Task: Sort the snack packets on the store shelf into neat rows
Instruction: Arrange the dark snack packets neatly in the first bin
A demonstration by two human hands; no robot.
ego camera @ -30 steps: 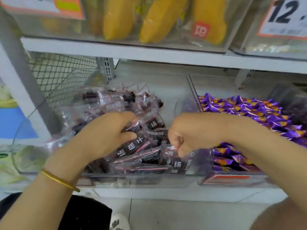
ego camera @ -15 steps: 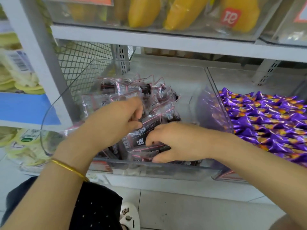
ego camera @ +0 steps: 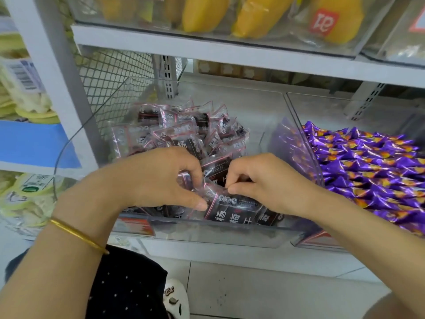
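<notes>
Observed dark snack packets (ego camera: pixel 184 134) heaped unevenly inside clear bin (ego camera: pixel 207 234), tilted every way, not in rows. Found front packet (ego camera: pixel 232 215), white characters on black, leaning against bin's front wall.

Recorded left hand (ego camera: pixel 161 180) inside bin near front wall, fingers curled round packets, thumb pressed on a clear wrapper edge. Recorded right hand (ego camera: pixel 264 187) just beside it, also inside bin, fingertips pinching top edge of a packet; hands nearly touching.

Noted gold bangle (ego camera: pixel 78 233) on left wrist, in front of bin.

Right of bin: logged purple packets (ego camera: pixel 368 169) laid in overlapping rows in adjoining container.
Above bin: yellow packets (ego camera: pixel 253 14) on next shelf up.
Left of bin: wire mesh panel (ego camera: pixel 115 72).
Below bin: tiled floor (ego camera: pixel 264 291), pale slipper (ego camera: pixel 177 298).
</notes>
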